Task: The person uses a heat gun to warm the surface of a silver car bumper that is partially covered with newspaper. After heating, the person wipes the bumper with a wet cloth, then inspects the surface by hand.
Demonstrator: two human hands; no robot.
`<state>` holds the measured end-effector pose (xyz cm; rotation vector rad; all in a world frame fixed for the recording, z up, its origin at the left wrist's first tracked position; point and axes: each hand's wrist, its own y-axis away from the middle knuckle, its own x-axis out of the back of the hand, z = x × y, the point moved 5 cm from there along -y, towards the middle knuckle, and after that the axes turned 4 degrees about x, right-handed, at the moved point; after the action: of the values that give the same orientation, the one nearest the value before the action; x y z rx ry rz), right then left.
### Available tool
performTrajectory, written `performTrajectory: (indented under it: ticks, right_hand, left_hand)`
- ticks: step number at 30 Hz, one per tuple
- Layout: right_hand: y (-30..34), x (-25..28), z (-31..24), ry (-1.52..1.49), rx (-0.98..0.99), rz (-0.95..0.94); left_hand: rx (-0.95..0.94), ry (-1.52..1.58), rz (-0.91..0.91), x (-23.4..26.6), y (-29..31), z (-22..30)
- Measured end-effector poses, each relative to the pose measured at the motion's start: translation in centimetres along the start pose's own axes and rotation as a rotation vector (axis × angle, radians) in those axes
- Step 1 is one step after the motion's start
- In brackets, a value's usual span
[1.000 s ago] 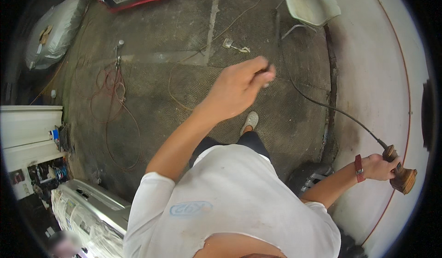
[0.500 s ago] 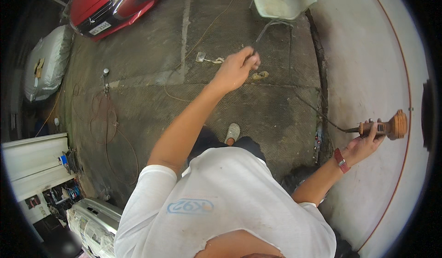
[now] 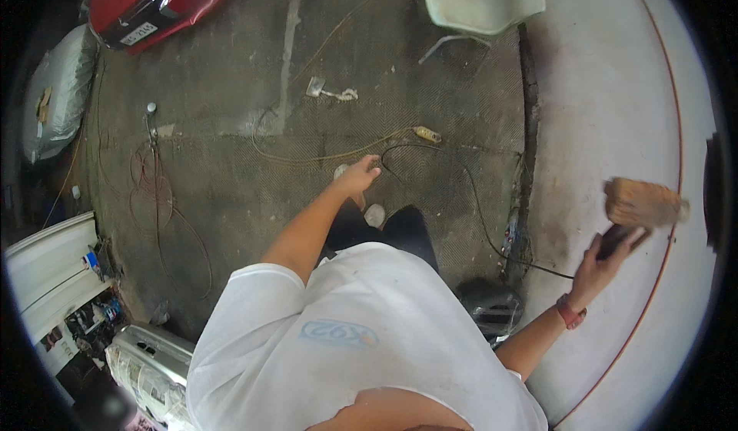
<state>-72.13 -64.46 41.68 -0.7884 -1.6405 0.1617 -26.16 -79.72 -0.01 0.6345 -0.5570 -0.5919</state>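
Note:
My right hand, with a red watch on its wrist, grips the dark handle of a corded power tool at the right, beside the pale wall. The tool's bulky body is orange-brown, worn and blurred. Its exact kind is unclear. A black cord runs from it across the floor and loops near my left hand. That hand hangs low over my feet, fingers slightly apart, with nothing visible in it. A yellow extension-cord socket lies on the floor just beyond the loop.
A pale green chair stands ahead by the wall. At the far left are a red car and a plastic-covered car part. A coiled hose and a flat metal piece lie on the concrete. Black plastic sits near my right arm.
My left hand has dropped back toward my body. The power tool has turned in my right hand, and its body points farther away. The black cord has shifted into a loop on the floor.

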Motion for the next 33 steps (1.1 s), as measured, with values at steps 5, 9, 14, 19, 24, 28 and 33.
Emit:
performTrajectory:
  ticks: [5,9,14,19,24,28,33]
  right_hand:
    - [1.7,-18.1,4.4,-0.049,0.187,-0.58]
    - [7.4,-36.9,11.1,-0.212,0.247,-0.899]
    - [13.5,-57.9,17.2,0.053,0.004,-1.552]
    - [16.0,-73.5,23.7,0.141,0.171,-1.445]
    - [15.6,-86.4,26.6,0.243,0.522,-1.292]
    - [14.0,-95.5,28.4,0.436,0.48,-1.488]
    - [12.3,-100.4,29.7,0.584,0.639,-1.27]
  left_hand:
    - [0.33,-0.085,0.089,-0.5,2.7,-11.6]
    - [0.563,0.03,0.115,-4.6,14.1,-18.5]
    - [0.956,-0.177,0.454,-14.7,31.8,-20.8]
    - [1.131,-0.167,-0.086,-25.4,37.3,-14.2]
    - [0.993,-0.083,0.003,-31.2,34.3,-8.4]
    - [1.068,-0.11,0.068,-30.3,29.7,-4.9]
    - [1.143,0.114,0.137,-35.1,29.6,-6.3]
